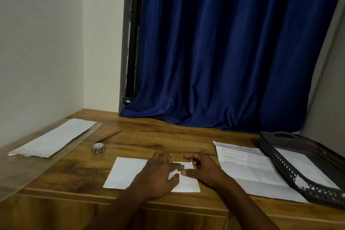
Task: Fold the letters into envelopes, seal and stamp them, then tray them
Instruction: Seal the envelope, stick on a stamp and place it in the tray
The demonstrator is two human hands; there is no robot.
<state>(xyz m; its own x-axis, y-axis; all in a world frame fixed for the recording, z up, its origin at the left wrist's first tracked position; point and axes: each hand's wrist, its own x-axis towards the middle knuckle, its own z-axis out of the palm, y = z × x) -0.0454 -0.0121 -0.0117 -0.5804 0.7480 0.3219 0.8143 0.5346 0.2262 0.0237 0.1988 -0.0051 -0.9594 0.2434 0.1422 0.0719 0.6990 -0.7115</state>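
Head view, envelope: we see the white envelope (127, 172) flat on the wooden desk (168, 142), near its front edge.
Stamp: a small stamp (180, 168) sits on the envelope's upper right.
Left hand: our left hand (158, 173) lies flat, fingers straight, touching the stamp.
Right hand: our right hand (202, 169) rests beside it, fingers loosely curled, thumb at the stamp, gripping nothing.
Tray: the dark tray (280, 157) stands far right.

Both hands lie palm down, close together: left (158, 172) fingers extended, right (202, 169) thumb pointing inward.
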